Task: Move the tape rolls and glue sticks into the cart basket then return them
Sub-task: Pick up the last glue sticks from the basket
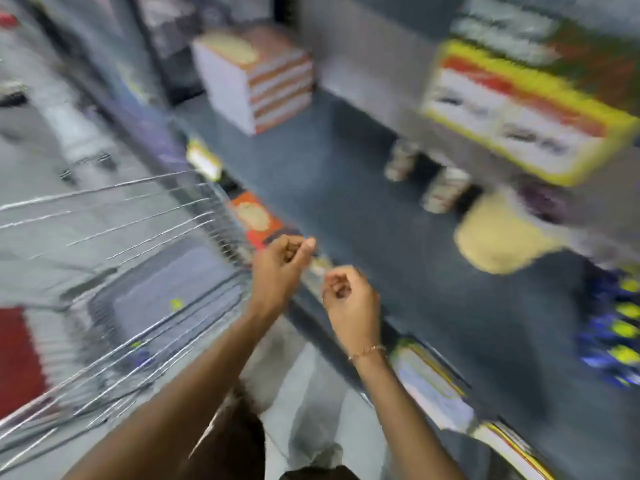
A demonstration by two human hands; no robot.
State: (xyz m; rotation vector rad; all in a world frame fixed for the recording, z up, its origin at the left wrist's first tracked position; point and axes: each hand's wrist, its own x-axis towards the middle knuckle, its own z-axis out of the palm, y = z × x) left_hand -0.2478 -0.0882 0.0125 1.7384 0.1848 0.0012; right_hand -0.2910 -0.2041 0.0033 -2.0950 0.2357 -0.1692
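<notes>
The view is heavily blurred by motion. My left hand [282,261] and my right hand [349,299] hover side by side over the front edge of a dark grey shelf [332,188], fingers curled in with nothing visible in either. The wire cart basket [145,271] stands to the left of my hands, next to the shelf edge. A pale yellow roll-like shape [498,237] lies on the shelf at the right. Two small whitish stacks [426,174], possibly tape rolls, stand farther back. Blue and yellow items [616,327] sit at the far right; they are too blurred to identify.
A stack of white and orange packs [256,81] stands at the back of the shelf. A yellow and red box [519,112] sits on an upper shelf at the right. Price labels line the shelf edge. Grey floor lies to the left.
</notes>
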